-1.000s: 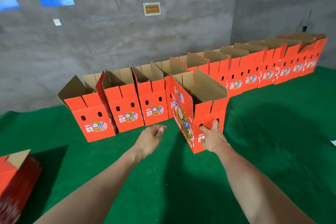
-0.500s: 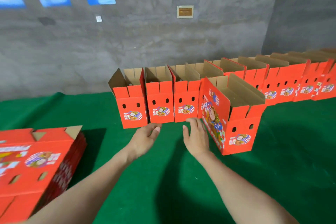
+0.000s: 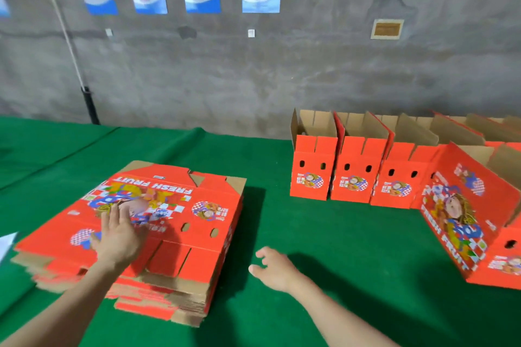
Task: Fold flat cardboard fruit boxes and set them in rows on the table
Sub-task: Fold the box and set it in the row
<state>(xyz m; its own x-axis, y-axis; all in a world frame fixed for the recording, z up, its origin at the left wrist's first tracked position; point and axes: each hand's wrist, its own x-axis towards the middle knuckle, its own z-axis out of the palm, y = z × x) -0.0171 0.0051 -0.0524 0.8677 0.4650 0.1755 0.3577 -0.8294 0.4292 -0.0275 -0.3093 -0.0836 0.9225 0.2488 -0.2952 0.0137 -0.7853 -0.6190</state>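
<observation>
A: Where are the hands at this moment?

B: The left hand lies flat, fingers spread wide, on the top sheet of the stack of flat boxes. It presses on the printed face and grips nothing. The right hand hovers over the green table cover, just beside the stack, fingers loosely curled and half open, holding nothing.

A: And the finished boxes?

B: A row of folded boxes stands near the concrete wall, each touching its neighbour, flaps up. One more folded box stands in front of the row at an angle to it. I think it begins a second row.

A: What could go wrong from here?

B: I see three risks. First, the stack is not squared; its lower sheets stick out at the near edge. If the left hand drags the top sheet, the one under it may come along, or the stack may slide apart. Second, the flat palm gives no real hold. The right hand should take an edge, otherwise the sheet can slip. Third, the new box must be carried past the angled box. An arm brushing its raised flaps could turn it or push it into the row.

A: Is a sheet lifted already?

B: No, the top sheet lies flat.
</observation>
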